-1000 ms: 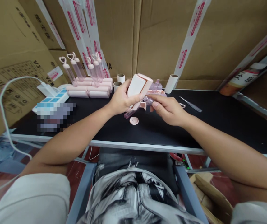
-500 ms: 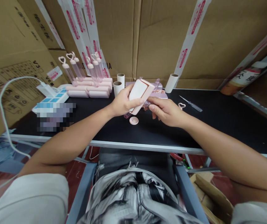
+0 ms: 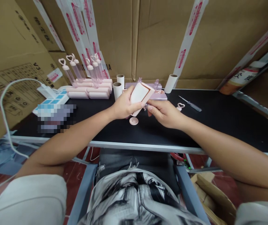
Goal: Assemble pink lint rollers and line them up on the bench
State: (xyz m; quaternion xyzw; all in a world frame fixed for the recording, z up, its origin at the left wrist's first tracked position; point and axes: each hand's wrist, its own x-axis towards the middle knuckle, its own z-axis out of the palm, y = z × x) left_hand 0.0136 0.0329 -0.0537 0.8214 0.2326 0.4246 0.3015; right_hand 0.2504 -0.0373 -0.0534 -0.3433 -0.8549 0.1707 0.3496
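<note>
Stacked cardboard boxes (image 3: 162, 37) wall in the black bench (image 3: 218, 125). The left hand (image 3: 124, 106) curls its fingers tight round a pink roller case (image 3: 140, 95). The right hand (image 3: 164, 113) pinches the case's lower edge, with a round cap (image 3: 134, 121) lying just beneath the fingertips. Holding the case steady seems wise.

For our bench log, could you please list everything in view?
pink-and-white plastic roller case: one, held centre
small round pink cap: one, below case
pink heart-shaped loop: one, right of case
slim grey tool: one, beyond loop
cardboard tubes: three, brown or white, back edge
pink rollers with clear handles: several, back left
white-and-blue power strip: one, far left
black table: one
brown cardboard boxes: several, behind
left hand: grips case
right hand: fingertips at case's end
</note>
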